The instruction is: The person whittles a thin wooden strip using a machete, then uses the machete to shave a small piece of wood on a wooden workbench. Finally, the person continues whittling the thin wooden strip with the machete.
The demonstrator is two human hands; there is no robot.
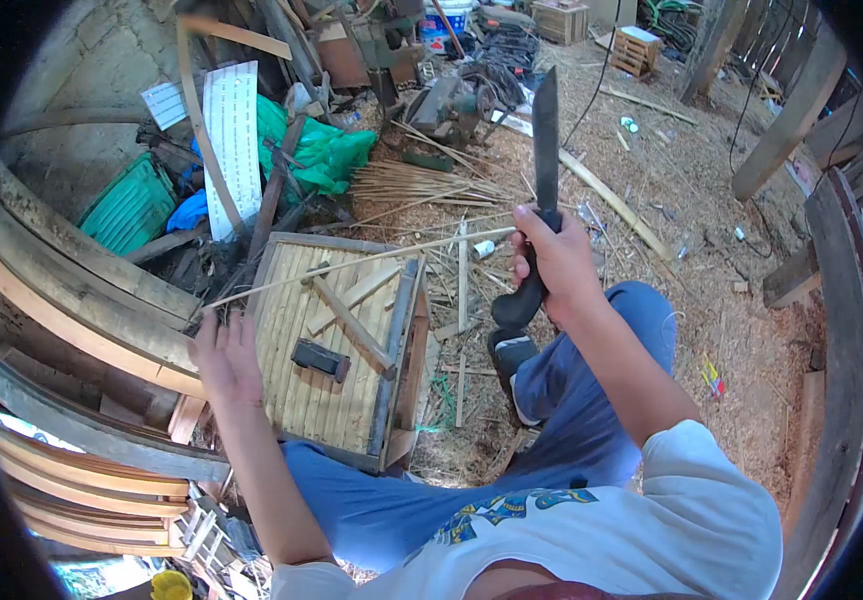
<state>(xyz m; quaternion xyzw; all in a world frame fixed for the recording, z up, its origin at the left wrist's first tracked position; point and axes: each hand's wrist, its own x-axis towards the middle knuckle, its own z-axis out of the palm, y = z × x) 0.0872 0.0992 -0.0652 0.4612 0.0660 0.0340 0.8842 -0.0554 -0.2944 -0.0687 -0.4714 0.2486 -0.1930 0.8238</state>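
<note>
My right hand (555, 256) is wrapped round the black handle of a machete (546, 140), its dark blade pointing up and away from me. A long thin wooden strip (372, 258) slants across from the thumb side of that hand to my left hand (230, 362). The left hand has its fingers stretched out, with the fingertips right at the strip's far left end. Beneath the strip stands a slatted wooden crate (277, 370). On its top lie a dark block (320, 358), a short wooden stick (354, 325) and a flat light slat (355, 298).
A pile of thin strips (427, 185) lies on the shaving-covered floor ahead. Green plastic sheeting (327, 150) and a white perforated panel (233, 150) lean at the left. Curved wooden beams (82, 290) crowd my left side; a wooden post (792, 115) stands at the right.
</note>
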